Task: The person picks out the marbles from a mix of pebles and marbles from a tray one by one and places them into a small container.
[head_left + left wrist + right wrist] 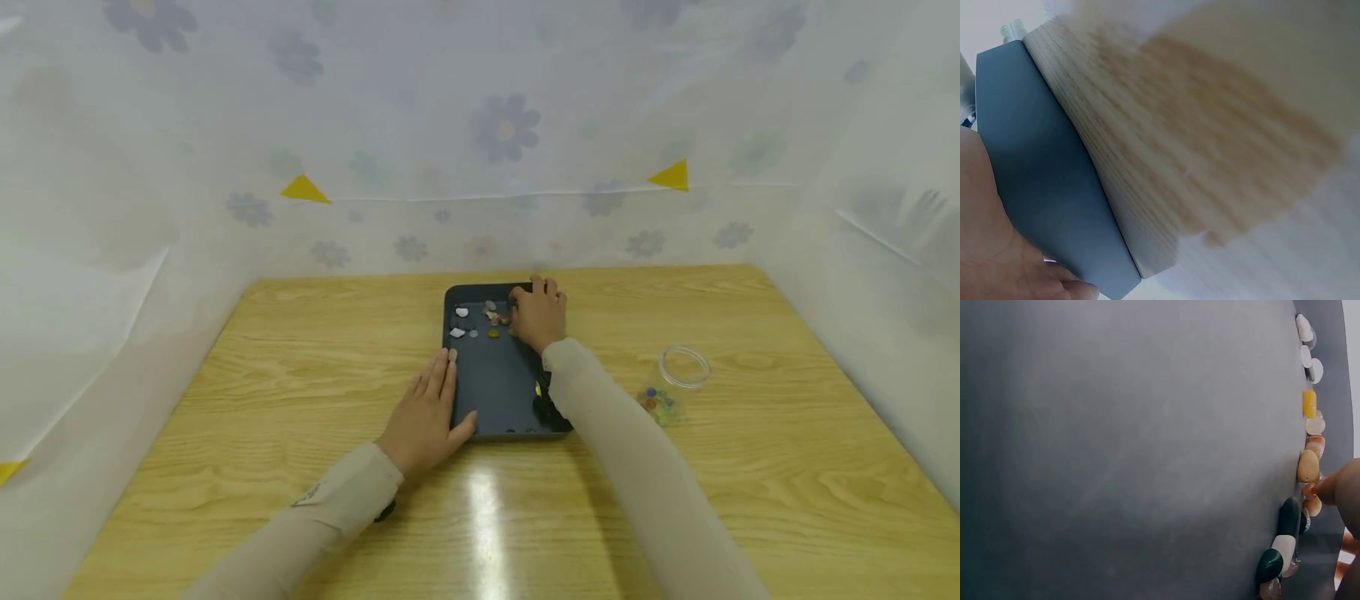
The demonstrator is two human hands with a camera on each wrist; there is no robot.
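A dark grey tray [491, 392] lies on the table, with several small polished stones [492, 333] towards its far end. My left hand [423, 417] rests along the tray's left edge, fingers extended and thumb by the near corner. In the left wrist view that hand [997, 250] touches the tray's outer wall [1054, 156]. At the far right corner is my right hand [540, 317], partly over the rim. The right wrist view shows one digit of it [1341, 487] touching a small reddish stone [1309, 490], while other fingers hang outside the rim.
Right of the tray, clear rings [678, 383] and a cluster of coloured beads [660, 406] lie on the wooden table [315, 375]. Dark pieces [551, 412] sit along the tray's right side, partly behind my sleeve. Flower-patterned sheeting [420, 117] surrounds the table.
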